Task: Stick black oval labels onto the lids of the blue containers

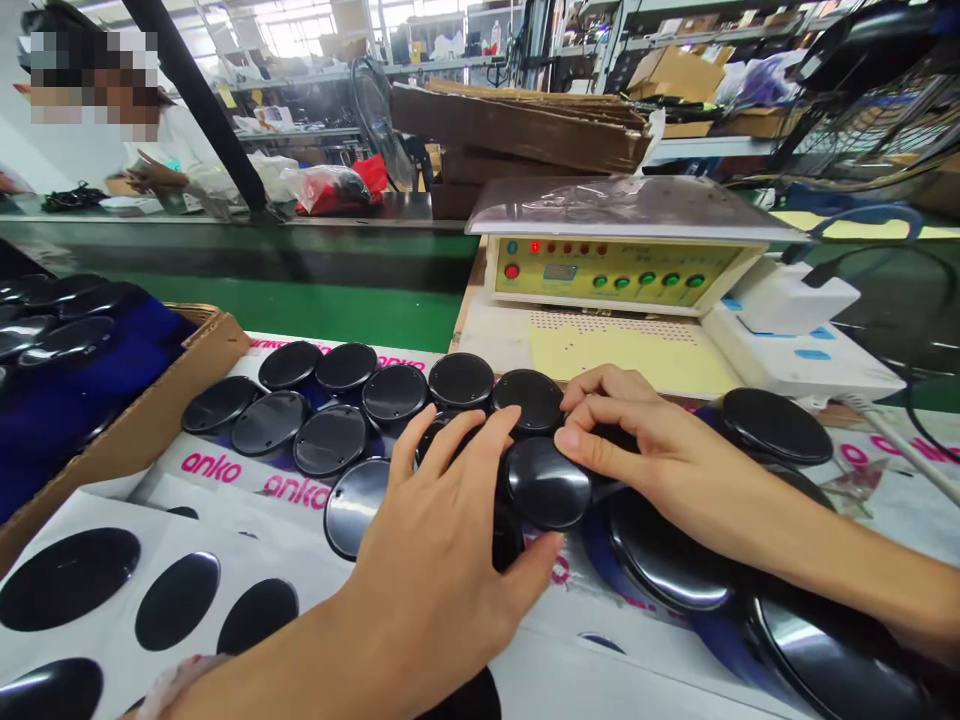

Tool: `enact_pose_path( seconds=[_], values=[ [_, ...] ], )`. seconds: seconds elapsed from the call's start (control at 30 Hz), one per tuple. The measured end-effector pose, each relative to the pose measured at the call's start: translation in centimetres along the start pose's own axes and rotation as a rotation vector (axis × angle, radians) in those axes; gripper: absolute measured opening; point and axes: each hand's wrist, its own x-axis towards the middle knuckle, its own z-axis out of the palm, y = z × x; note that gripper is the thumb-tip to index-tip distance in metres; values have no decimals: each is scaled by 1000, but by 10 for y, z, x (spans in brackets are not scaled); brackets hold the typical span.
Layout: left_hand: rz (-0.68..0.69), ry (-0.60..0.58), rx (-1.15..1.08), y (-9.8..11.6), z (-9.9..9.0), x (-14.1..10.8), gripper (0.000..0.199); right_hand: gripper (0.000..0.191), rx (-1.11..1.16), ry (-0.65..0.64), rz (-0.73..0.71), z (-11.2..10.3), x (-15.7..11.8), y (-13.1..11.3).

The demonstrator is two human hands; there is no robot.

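My right hand (630, 430) has its thumb and fingers pinched together at the upper right edge of a shiny black disc (549, 483). My left hand (442, 540) is stretched over the black round tops, fingers spread, its thumb just below that same disc. Several round items with black tops (331, 440) stand in rows beyond and left of my left hand; some tops show small holes. Part of the row is hidden under my fingers. Larger dark blue items with glossy black tops (667, 550) lie below my right forearm.
A cardboard box (150, 410) of blue items with black tops is at left. White sheets (180, 540) bear black ovals. Behind stands a control box (615, 270) with buttons, beside a white plug adapter (799, 295). A person (172, 150) is across the green bench.
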Motion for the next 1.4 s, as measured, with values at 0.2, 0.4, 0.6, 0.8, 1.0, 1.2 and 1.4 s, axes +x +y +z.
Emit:
enact_pose_path(
  seconds=[0.2,0.4,0.6,0.8,1.0,1.2,1.4],
  values=[
    [1,-4,-1,0,0,-1,46,22,-111,38,-49,4,-2,-1],
    [13,19,-6,0,1,-1,46,18,-165,52,-70,6,-4,-1],
    [16,18,-11,-1,0,-2,48,17,-195,51,-103,7,-4,-2],
    [26,9,-9,-1,2,-1,50,15,-236,55,-159,5,-5,-5],
    [48,-49,24,0,0,0,55,13,-368,63,-308,9,-5,-5],
    [227,-2,203,-3,2,-1,43,21,-803,32,-520,-20,-6,-22],
    [600,114,327,-13,10,5,46,39,-997,412,358,-154,-26,23]
  ],
)
